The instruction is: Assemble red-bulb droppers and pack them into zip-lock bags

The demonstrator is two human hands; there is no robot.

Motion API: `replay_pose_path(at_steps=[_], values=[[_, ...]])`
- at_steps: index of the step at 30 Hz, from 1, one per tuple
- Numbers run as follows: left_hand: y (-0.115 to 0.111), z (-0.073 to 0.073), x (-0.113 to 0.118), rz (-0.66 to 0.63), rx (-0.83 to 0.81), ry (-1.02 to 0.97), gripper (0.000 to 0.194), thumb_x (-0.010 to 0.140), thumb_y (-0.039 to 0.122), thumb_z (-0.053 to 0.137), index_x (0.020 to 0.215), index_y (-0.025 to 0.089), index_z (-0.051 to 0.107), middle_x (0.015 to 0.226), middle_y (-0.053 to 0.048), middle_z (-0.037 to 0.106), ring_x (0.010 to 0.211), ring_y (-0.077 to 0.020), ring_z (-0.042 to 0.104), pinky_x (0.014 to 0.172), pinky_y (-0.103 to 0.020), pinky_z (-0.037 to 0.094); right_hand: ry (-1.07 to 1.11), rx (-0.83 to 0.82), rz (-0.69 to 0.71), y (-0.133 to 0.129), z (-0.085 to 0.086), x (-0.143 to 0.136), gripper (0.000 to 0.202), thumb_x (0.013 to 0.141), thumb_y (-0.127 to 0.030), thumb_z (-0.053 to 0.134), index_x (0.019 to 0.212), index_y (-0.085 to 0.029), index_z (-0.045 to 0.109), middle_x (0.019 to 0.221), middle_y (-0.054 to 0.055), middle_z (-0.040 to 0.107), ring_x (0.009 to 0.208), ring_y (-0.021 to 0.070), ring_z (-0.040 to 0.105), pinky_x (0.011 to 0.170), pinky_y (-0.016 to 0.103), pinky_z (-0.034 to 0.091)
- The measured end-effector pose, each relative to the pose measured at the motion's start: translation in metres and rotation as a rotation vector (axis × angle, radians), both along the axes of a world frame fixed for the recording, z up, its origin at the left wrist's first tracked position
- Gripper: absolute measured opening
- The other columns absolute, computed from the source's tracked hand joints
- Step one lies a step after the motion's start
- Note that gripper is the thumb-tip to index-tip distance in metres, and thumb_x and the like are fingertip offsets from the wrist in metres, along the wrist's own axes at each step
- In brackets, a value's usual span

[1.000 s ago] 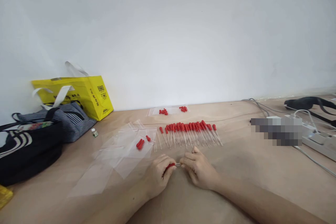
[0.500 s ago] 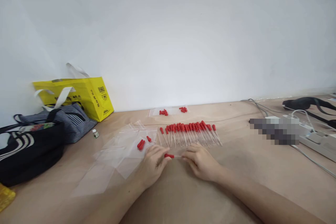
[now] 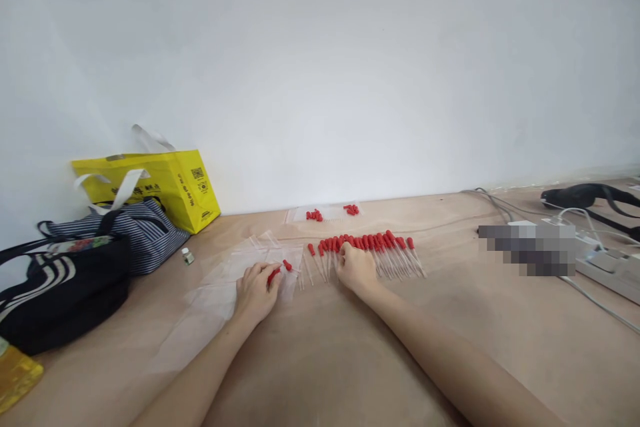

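Note:
My left hand [image 3: 257, 290] is over the clear plastic bags [image 3: 235, 267], its fingertips closed around a red rubber bulb [image 3: 273, 275]. Another red-tipped piece [image 3: 287, 265] lies just to the right of those fingers. My right hand [image 3: 357, 268] reaches into a row of slim clear droppers with red rubber bulbs [image 3: 390, 247]. Its fingers are pinched on a dropper at the red-bulb end, covering part of the row. The droppers lie side by side, bulbs toward the wall and thin tips toward me.
Farther back, a clear bag [image 3: 330, 213] bears two clusters of red bulbs. Left stand a yellow bag [image 3: 195, 193], a striped bag [image 3: 160, 237], a black bag [image 3: 85, 293] and a small bottle [image 3: 187, 256]. A power strip [image 3: 607, 277] and cables lie right.
The dropper held between both hands is no longer there. My right hand has moved up and left onto the row; my left hand has moved left to the loose red bulbs.

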State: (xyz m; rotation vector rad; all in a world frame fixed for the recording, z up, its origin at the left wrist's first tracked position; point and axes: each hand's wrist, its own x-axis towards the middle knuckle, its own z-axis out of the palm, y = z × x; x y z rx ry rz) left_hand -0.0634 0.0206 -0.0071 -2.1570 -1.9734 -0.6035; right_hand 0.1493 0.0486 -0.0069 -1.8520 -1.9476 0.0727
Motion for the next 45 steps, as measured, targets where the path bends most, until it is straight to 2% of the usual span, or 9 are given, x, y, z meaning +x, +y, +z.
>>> replay_pose_path(at_steps=[11, 14, 18, 26, 31, 35, 37, 41, 45], values=[[0.009, -0.008, -0.001, -0.124, -0.124, 0.066, 0.034, 0.083, 0.029, 0.042, 0.116, 0.028, 0.051, 0.124, -0.008, 0.045, 0.116, -0.0263, 0.036, 0.090, -0.044, 0.028, -0.039, 0.138, 0.138, -0.007, 0.003, -0.017, 0.022, 0.079, -0.023, 0.039, 0.080, -0.018, 0.060, 0.087, 0.007, 0.061, 0.087, 0.0201, 0.051, 0.073, 0.032, 0.026], [0.010, -0.011, -0.004, -0.100, -0.112, 0.033, 0.035, 0.082, 0.029, 0.043, 0.117, 0.024, 0.048, 0.120, -0.008, 0.050, 0.113, -0.0232, 0.040, 0.090, -0.040, 0.030, -0.055, 0.106, 0.189, -0.010, 0.006, -0.039, 0.021, 0.076, -0.024, 0.043, 0.081, -0.017, 0.062, 0.088, 0.008, 0.062, 0.086, 0.0206, 0.052, 0.074, 0.033, 0.026], [0.008, -0.008, -0.003, -0.069, -0.071, -0.004, 0.027, 0.082, 0.027, 0.043, 0.107, 0.022, 0.052, 0.111, -0.005, 0.056, 0.105, -0.0193, 0.048, 0.087, -0.035, 0.033, -0.083, -0.004, 0.117, -0.005, 0.007, -0.064, 0.026, 0.073, -0.025, 0.048, 0.090, -0.011, 0.062, 0.093, 0.014, 0.062, 0.088, 0.0239, 0.052, 0.077, 0.036, 0.026], [0.010, -0.003, 0.003, 0.013, 0.056, -0.058, 0.006, 0.074, 0.025, 0.052, 0.072, 0.021, 0.055, 0.074, -0.001, 0.064, 0.079, -0.0231, 0.057, 0.086, -0.048, 0.026, -0.090, -0.070, 0.035, 0.003, 0.009, -0.078, 0.024, 0.076, -0.009, 0.041, 0.089, -0.006, 0.061, 0.090, 0.021, 0.061, 0.087, 0.0267, 0.054, 0.076, 0.038, 0.026], [0.012, -0.001, 0.005, -0.059, 0.168, -0.116, 0.008, 0.074, 0.019, 0.049, 0.079, 0.020, 0.054, 0.078, -0.002, 0.064, 0.081, -0.0223, 0.057, 0.090, -0.047, 0.025, -0.058, 0.007, 0.078, -0.011, 0.012, -0.045, 0.022, 0.081, -0.014, 0.037, 0.094, -0.009, 0.055, 0.093, 0.017, 0.060, 0.090, 0.0245, 0.053, 0.076, 0.035, 0.028], [0.004, -0.004, 0.018, -0.198, 0.211, -0.176, 0.025, 0.078, 0.021, 0.044, 0.102, 0.017, 0.049, 0.086, -0.005, 0.061, 0.085, -0.0195, 0.056, 0.079, -0.034, 0.041, 0.173, 0.144, 0.315, -0.032, -0.008, 0.011, 0.019, 0.084, -0.013, 0.031, 0.089, -0.014, 0.050, 0.079, 0.007, 0.061, 0.072, 0.0176, 0.054, 0.073, 0.033, 0.032], [-0.005, -0.007, 0.030, -0.304, 0.204, -0.209, 0.028, 0.080, 0.021, 0.042, 0.108, 0.017, 0.047, 0.084, -0.004, 0.059, 0.080, -0.0171, 0.056, 0.073, -0.029, 0.045, 0.266, 0.212, 0.409, -0.046, -0.022, 0.039, 0.019, 0.085, -0.015, 0.032, 0.093, -0.016, 0.049, 0.084, 0.007, 0.061, 0.073, 0.0174, 0.054, 0.072, 0.032, 0.034], [-0.026, -0.011, 0.058, -0.590, 0.153, -0.326, 0.021, 0.084, 0.019, 0.038, 0.092, 0.019, 0.057, 0.086, -0.006, 0.053, 0.079, -0.0166, 0.055, 0.070, -0.030, 0.046, 0.296, 0.250, 0.515, -0.068, -0.034, 0.072, 0.025, 0.084, -0.015, 0.032, 0.101, -0.020, 0.051, 0.090, 0.007, 0.059, 0.080, 0.0177, 0.054, 0.071, 0.031, 0.037], [-0.040, -0.009, 0.072, -0.647, 0.000, -0.349, 0.017, 0.084, 0.019, 0.039, 0.084, 0.019, 0.057, 0.083, -0.004, 0.054, 0.076, -0.0155, 0.054, 0.069, -0.030, 0.045, 0.261, 0.244, 0.553, -0.076, -0.029, 0.073, 0.023, 0.084, -0.014, 0.034, 0.095, -0.020, 0.053, 0.084, 0.006, 0.059, 0.077, 0.0167, 0.054, 0.070, 0.031, 0.038]])
